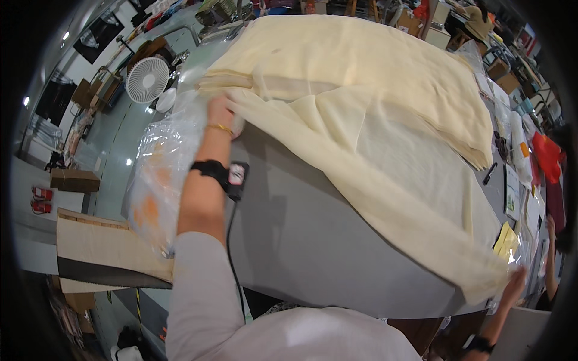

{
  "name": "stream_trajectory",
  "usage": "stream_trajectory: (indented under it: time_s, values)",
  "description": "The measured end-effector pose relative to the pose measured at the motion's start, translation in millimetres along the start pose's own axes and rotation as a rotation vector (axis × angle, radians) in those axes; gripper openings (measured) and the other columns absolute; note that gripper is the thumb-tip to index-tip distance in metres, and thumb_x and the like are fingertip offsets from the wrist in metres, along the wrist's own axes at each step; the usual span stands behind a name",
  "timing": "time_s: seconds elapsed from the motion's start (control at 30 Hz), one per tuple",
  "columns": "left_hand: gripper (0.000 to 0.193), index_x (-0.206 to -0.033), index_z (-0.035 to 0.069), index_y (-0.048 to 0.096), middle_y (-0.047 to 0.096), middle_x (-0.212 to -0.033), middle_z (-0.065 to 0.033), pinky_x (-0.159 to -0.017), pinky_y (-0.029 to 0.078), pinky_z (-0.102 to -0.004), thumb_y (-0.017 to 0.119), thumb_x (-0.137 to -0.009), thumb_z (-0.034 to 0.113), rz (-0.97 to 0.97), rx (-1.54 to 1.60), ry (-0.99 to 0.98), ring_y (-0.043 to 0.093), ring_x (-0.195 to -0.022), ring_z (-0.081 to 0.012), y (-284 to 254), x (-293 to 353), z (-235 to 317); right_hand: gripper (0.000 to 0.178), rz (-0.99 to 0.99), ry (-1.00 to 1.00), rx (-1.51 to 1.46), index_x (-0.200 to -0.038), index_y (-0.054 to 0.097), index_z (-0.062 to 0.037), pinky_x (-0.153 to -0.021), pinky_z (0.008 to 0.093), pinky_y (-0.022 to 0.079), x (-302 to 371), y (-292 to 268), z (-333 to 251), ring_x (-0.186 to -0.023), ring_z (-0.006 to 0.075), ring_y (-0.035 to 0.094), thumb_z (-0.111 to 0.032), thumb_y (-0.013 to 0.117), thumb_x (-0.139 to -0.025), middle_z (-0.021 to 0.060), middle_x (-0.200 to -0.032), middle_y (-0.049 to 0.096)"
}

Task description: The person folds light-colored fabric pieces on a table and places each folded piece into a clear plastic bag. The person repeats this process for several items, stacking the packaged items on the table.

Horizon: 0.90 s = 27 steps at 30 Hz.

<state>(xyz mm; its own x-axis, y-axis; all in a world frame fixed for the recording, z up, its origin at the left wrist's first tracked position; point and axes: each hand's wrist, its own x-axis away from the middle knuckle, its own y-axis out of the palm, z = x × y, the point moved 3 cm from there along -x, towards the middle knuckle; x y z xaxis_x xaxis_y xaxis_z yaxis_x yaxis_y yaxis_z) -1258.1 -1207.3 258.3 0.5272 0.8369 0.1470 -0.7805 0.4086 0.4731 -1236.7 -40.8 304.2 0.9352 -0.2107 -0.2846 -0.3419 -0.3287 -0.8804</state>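
Observation:
A thin, pale cream cloth [385, 186] stretches slantwise across the table between my two hands. At its far left corner my left hand [221, 112] is closed on the edge. My right hand [513, 287], slightly blurred, is closed at the near right corner; its fingertips are hard to make out. The near edge hangs in a loose, folded band, and the sheet behind it is partly see-through. Beyond it lies a thick stack of cream cloth [361, 54], its layered edges showing at the left and right.
The grey table [289, 240] runs beneath the cloth. Clear plastic wrapping [158, 174] covers its left side, near a white fan [147, 80]. On the right lie a black marker [490, 173], a yellow packet [506, 242] and a red bag [546, 156]. Another person's arm [551, 259] shows at far right.

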Motion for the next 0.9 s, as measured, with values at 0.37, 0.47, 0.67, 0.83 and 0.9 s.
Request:
stream_trajectory:
  time_s: [0.37, 0.47, 0.67, 0.83, 0.9]
  values:
    - [0.013, -0.108, 0.0, 0.063, 0.069, -0.094, -0.0099, -0.054, 0.051, -0.0324, 0.06, -0.104, 0.012, 0.067, -0.084, 0.482, 0.066, -0.074, -0.021, -113, 27, 317, 0.028, 0.315, -0.321, -0.296, -0.131, 0.063, 0.0018, -0.094, 0.0286, 0.051, 2, -51, -73, -0.103, 0.0138, 0.063, -0.014, 0.051, -0.111, 0.0068, -0.119, 0.068]
    - [0.014, -0.108, 0.002, 0.063, 0.07, -0.099, -0.0105, -0.059, 0.057, -0.0352, 0.059, -0.105, 0.014, 0.197, -0.231, 0.369, 0.069, -0.077, -0.0221, -212, 55, 275, 0.026, 0.262, -0.227, -0.56, -0.129, 0.065, 0.0001, -0.083, 0.0242, 0.05, 71, 0, -89, -0.097, 0.0091, 0.061, -0.013, 0.053, -0.11, 0.0044, -0.118, 0.068]
    - [0.023, -0.123, 0.0, 0.062, 0.069, -0.118, -0.0124, -0.08, 0.062, -0.0386, 0.059, -0.105, 0.014, 0.298, -0.154, 0.238, 0.071, -0.1, -0.0247, -308, 109, 217, 0.029, 0.124, 0.094, -0.811, -0.129, 0.066, -0.0066, -0.067, 0.0186, 0.043, 108, 25, -95, -0.09, 0.0027, 0.057, -0.024, 0.061, -0.107, -0.0006, -0.118, 0.068]
    - [0.03, -0.13, 0.0, 0.06, 0.071, -0.112, -0.0091, -0.083, 0.059, -0.0315, 0.059, -0.106, 0.017, 0.009, -0.575, 0.462, 0.07, -0.098, -0.0174, -216, 167, 203, 0.029, 0.081, -0.139, -0.969, -0.128, 0.064, 0.0002, -0.088, 0.0258, 0.051, 60, 20, -207, -0.101, 0.0105, 0.064, -0.019, 0.061, -0.106, 0.0031, -0.117, 0.066]
    - [0.027, -0.128, 0.003, 0.062, 0.072, -0.107, -0.0062, -0.078, 0.057, -0.0287, 0.059, -0.107, 0.019, -0.177, -0.829, 0.594, 0.069, -0.093, -0.014, -145, 203, 183, 0.019, -0.032, -0.284, -0.836, -0.12, 0.067, 0.0015, -0.091, 0.0266, 0.051, 52, 28, -303, -0.106, 0.0129, 0.063, -0.005, 0.061, -0.103, 0.0049, -0.119, 0.065]
